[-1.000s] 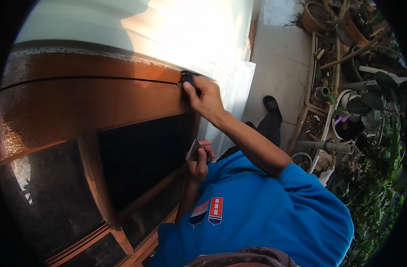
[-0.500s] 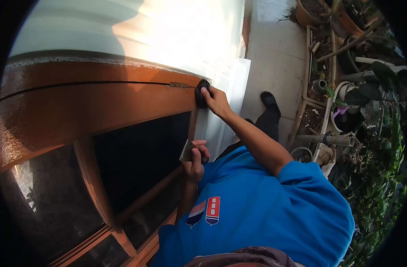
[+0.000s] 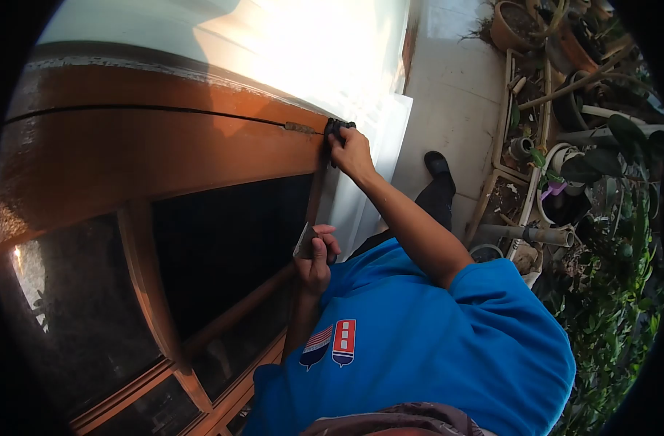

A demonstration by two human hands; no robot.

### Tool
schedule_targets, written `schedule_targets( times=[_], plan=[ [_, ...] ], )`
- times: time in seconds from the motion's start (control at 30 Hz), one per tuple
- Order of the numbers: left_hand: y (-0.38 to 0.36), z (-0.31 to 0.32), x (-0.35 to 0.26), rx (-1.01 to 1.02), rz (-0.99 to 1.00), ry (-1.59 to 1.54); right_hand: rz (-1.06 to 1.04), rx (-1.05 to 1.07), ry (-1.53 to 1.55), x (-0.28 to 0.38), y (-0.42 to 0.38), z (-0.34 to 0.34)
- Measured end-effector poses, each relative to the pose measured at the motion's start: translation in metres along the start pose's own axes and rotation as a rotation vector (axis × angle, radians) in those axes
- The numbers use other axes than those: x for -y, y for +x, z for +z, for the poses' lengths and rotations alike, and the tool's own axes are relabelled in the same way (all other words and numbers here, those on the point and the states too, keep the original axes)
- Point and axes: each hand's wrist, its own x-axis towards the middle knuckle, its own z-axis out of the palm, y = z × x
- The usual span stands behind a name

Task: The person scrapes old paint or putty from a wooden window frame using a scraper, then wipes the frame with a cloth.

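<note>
My right hand [image 3: 353, 155] grips a crumpled black rag [image 3: 337, 131], pressed at the end of the orange-brown wooden door [image 3: 165, 149]. Just left of the rag, a worn hinge [image 3: 298, 128] sits in the dark gap that runs along the wood. Lower down, close to my body and in front of the door's dark glass pane [image 3: 230, 254], my left hand [image 3: 316, 263] is closed around a flat grey scraper [image 3: 303, 241]. Its thin blade points up and left, while the fingers hide the rest.
A brightly lit white surface [image 3: 303, 51] lies beyond the door. On the right, a tiled walkway [image 3: 448, 87] runs beside planter troughs [image 3: 506, 196], a clay pot [image 3: 513, 27], a grey pipe [image 3: 539, 234] and leafy plants [image 3: 608, 291]. My dark shoe [image 3: 437, 163] stands on the tiles.
My right hand has shifted slightly up with the rag and its wrist has turned, now covering more of the rag. The left hand holds the scraper almost as before. The view has tilted slightly.
</note>
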Motion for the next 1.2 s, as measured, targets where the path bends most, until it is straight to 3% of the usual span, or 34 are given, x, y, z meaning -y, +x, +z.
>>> schedule_targets(
  times=[0.07,0.2,0.3,0.63,0.73,0.87,1.07,1.13,1.2],
  plan=[
    [0.002,0.000,-0.002,0.010,0.022,0.012,0.194,0.084,0.165,0.025,0.001,-0.015],
    [-0.001,0.000,-0.008,0.010,0.066,0.023,-0.008,-0.099,-0.134,0.001,0.003,0.008],
    [-0.005,-0.002,-0.010,-0.037,0.062,0.004,-0.045,-0.109,-0.130,0.011,0.003,0.000],
    [-0.002,0.001,0.000,-0.003,0.012,-0.041,-0.627,-0.212,0.272,0.163,-0.033,-0.026],
    [-0.002,0.002,-0.004,0.007,-0.023,-0.040,-0.664,-0.153,0.251,0.170,-0.036,-0.027],
    [0.003,0.000,-0.004,-0.024,0.043,-0.047,-0.488,-0.063,0.212,0.123,-0.036,-0.015],
    [0.004,-0.002,-0.003,-0.044,0.020,-0.075,-0.774,-0.057,0.349,0.225,-0.029,-0.032],
    [0.006,-0.006,-0.005,-0.026,0.034,-0.070,-0.802,-0.101,0.373,0.213,-0.028,-0.030],
    [0.008,-0.003,-0.006,-0.027,0.078,-0.051,-0.714,-0.077,0.273,0.161,-0.027,-0.026]
  ],
)
